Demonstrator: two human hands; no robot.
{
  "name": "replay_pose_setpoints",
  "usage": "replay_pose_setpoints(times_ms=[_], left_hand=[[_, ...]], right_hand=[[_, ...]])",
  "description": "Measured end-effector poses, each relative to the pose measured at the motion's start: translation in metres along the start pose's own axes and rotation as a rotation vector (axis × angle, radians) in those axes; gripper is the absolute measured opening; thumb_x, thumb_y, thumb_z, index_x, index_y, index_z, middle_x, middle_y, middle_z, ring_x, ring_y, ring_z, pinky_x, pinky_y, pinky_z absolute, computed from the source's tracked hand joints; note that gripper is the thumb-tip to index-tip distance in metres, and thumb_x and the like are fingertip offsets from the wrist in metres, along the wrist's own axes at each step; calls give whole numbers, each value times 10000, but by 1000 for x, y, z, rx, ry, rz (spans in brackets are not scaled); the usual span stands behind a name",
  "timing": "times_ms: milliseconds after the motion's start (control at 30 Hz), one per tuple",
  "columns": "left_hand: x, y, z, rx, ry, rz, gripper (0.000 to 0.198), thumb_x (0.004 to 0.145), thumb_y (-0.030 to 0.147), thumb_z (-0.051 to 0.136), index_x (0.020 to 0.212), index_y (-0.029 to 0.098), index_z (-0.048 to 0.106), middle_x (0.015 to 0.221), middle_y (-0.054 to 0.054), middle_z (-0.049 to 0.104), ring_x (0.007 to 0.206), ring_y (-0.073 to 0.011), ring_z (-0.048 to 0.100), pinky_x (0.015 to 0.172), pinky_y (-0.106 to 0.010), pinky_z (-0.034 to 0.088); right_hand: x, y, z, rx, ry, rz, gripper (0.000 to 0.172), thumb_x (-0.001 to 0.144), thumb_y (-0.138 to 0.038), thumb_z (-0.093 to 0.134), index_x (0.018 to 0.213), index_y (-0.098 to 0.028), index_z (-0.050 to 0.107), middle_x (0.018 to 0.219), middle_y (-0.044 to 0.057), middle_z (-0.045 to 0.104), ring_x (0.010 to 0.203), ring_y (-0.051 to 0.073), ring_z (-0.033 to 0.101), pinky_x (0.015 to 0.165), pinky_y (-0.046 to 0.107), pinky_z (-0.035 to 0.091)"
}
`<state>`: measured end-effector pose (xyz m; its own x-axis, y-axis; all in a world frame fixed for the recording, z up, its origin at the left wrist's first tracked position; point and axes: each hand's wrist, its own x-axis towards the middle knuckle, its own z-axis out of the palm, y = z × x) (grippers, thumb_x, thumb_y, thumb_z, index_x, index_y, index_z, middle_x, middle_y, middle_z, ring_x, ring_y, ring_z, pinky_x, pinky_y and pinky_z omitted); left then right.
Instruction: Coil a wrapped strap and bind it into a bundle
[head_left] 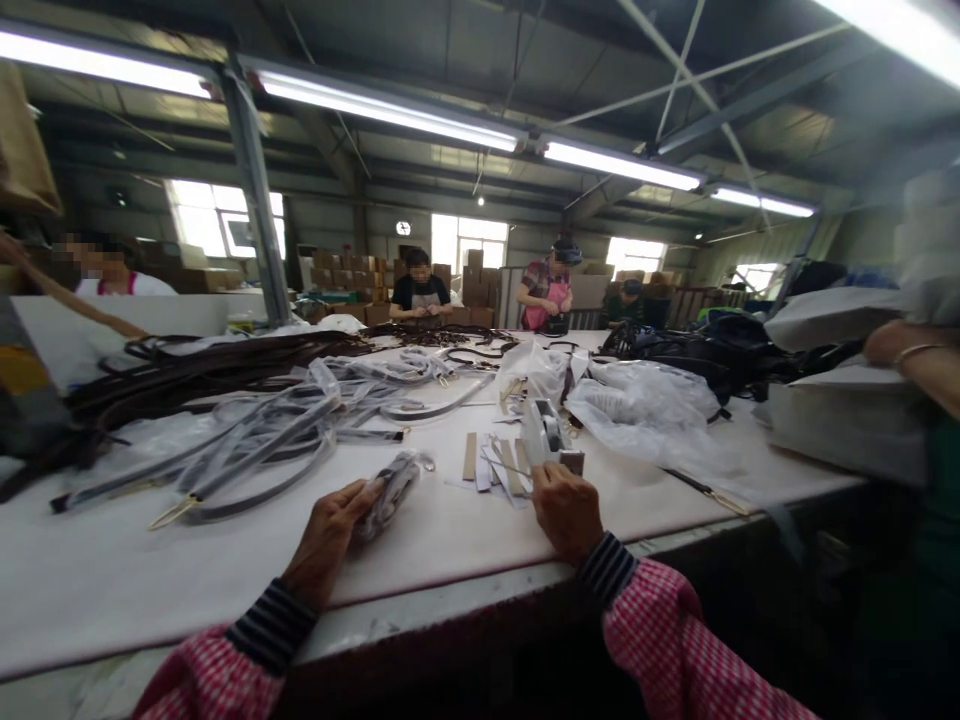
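My left hand (328, 540) is closed around a folded strap in clear plastic wrap (391, 497), just above the near part of the table. A metal ring shows at the bundle's far end. My right hand (566, 512) has its fingers curled together right in front of a tape dispenser (538, 428). Whatever those fingers pinch is hidden or too thin to make out. Left of the dispenser lie loose paper strips (487, 465), some white and some tan. Several wrapped grey straps (262, 455) with gold clasps are spread to the left.
Dark straps (187, 365) are heaped at the table's far left. Crumpled plastic bags (645, 395) and black bags (675, 350) lie to the right. At the right edge another person's hand (892, 345) is at a white sheet. Several people work beyond the table.
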<state>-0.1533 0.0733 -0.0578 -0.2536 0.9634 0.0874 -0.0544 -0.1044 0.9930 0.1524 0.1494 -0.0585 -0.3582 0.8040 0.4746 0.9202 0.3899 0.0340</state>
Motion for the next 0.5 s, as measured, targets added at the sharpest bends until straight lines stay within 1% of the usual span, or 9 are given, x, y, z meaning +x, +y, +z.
replay_pose_setpoints(times_ms=[33, 67, 100, 133, 200, 267, 333, 400, 500], left_hand=[[5, -2, 0, -77, -13, -40, 470, 701, 578, 857, 806, 157, 678, 734, 11, 618, 652, -135, 488, 548, -220, 368], [11, -4, 0, -137, -24, -67, 461, 706, 560, 858, 836, 150, 693, 736, 2, 638, 629, -134, 502, 527, -217, 382], [16, -6, 0, -187, -31, -86, 445, 719, 533, 855, 871, 141, 709, 753, -13, 664, 621, -138, 526, 522, -219, 409], [21, -7, 0, -240, -36, -101, 421, 733, 489, 851, 909, 129, 723, 787, -34, 692, 634, -147, 560, 534, -226, 449], [28, -9, -1, -334, -33, -116, 351, 773, 374, 820, 985, 106, 739, 905, -89, 738, 722, -181, 637, 620, -256, 539], [32, -9, -3, -422, -16, -126, 281, 817, 271, 762, 1037, 98, 742, 1004, -122, 751, 814, -209, 683, 722, -294, 592], [33, -8, -6, -491, 1, -132, 225, 852, 212, 713, 1042, 97, 745, 1022, -131, 754, 832, -214, 701, 759, -308, 608], [34, -8, -8, -542, 3, -134, 194, 865, 183, 701, 1031, 93, 745, 1021, -138, 756, 835, -215, 710, 758, -300, 611], [35, -6, -10, -604, -17, -140, 181, 859, 157, 718, 1024, 86, 743, 1022, -144, 758, 853, -223, 719, 750, -282, 608]], right_hand=[[1, -1, -4, 40, 35, 24, 201, 953, -75, 438, 954, -146, 626, 990, 133, 700, 988, 277, 674, 789, 357, 473], [3, -4, -8, 133, 54, 44, 191, 979, -115, 427, 945, -159, 610, 951, 114, 708, 960, 257, 685, 797, 345, 477], [4, -8, -11, 288, 42, 58, 181, 1000, -165, 418, 941, -174, 588, 895, 86, 715, 883, 229, 701, 772, 326, 487], [6, -14, -14, 493, -10, 64, 169, 1011, -218, 412, 940, -189, 562, 830, 55, 718, 770, 198, 706, 714, 301, 497], [9, -30, -17, 920, -216, 65, 140, 990, -298, 425, 932, -207, 514, 705, 5, 707, 524, 152, 644, 533, 252, 472], [13, -49, -15, 1179, -433, 57, 119, 935, -325, 463, 900, -212, 484, 619, -18, 685, 384, 126, 544, 394, 216, 397], [18, -66, -12, 1294, -543, 45, 120, 880, -325, 505, 863, -209, 480, 565, -26, 662, 344, 109, 486, 346, 193, 353], [25, -78, -8, 1358, -586, 9, 135, 858, -331, 524, 856, -200, 492, 555, -22, 662, 341, 96, 475, 341, 178, 344], [37, -86, -2, 1400, -636, -55, 137, 831, -320, 542, 850, -189, 509, 559, -7, 677, 349, 95, 498, 340, 166, 338]])
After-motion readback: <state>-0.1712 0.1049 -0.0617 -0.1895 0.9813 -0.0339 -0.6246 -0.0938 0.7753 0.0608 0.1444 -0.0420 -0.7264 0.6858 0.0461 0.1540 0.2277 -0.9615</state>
